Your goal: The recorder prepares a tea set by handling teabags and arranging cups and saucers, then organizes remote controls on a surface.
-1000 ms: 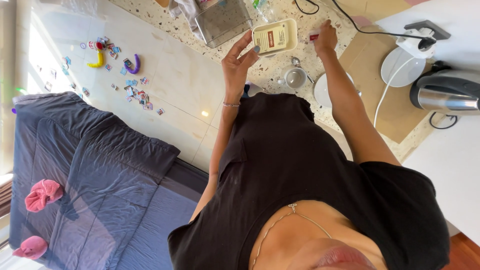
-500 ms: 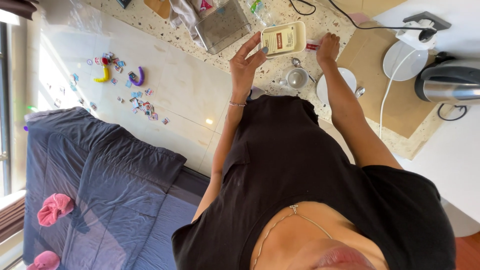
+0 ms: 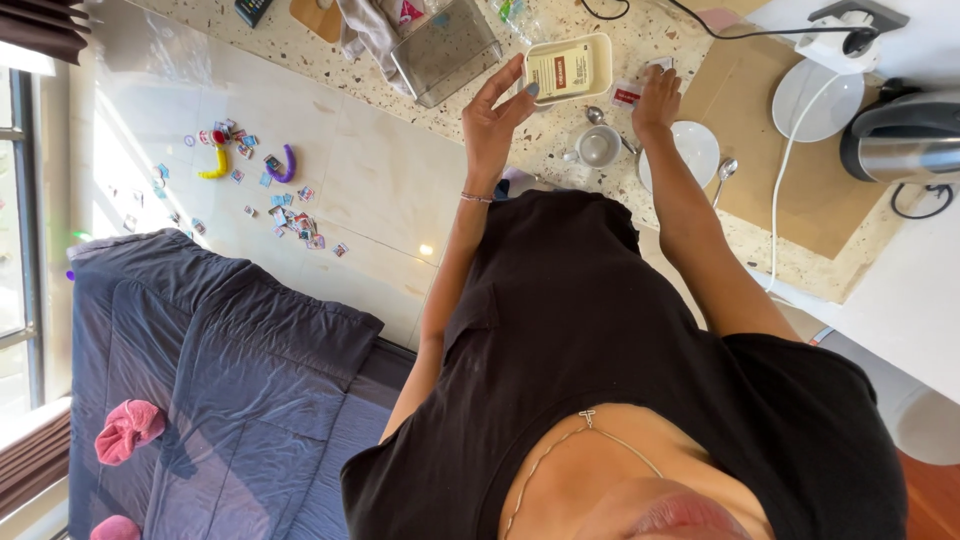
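Observation:
My left hand (image 3: pixel 493 122) is raised over the speckled counter (image 3: pixel 560 165) and grips the edge of a cream rectangular tub (image 3: pixel 570 68) with a label on its face. My right hand (image 3: pixel 655 95) is just right of the tub, fingers pinched on a small red and white sachet (image 3: pixel 626 95) low over the counter. Below the tub stand a small metal cup (image 3: pixel 598 148) and a spoon. A white saucer (image 3: pixel 692 152) lies right beside my right wrist.
A clear plastic container (image 3: pixel 445 50) stands left of the tub. To the right are a brown mat (image 3: pixel 800 195), a white plate (image 3: pixel 815 95), a metal kettle (image 3: pixel 900 135) and a cable. Small toys (image 3: pixel 255 180) litter the tiled floor; a dark blue bed (image 3: pixel 200 380) lies below.
The view has shifted, so hands and tub sit lower in the frame. My left hand keeps the tub, now closer to my right hand, which stays by the sachet.

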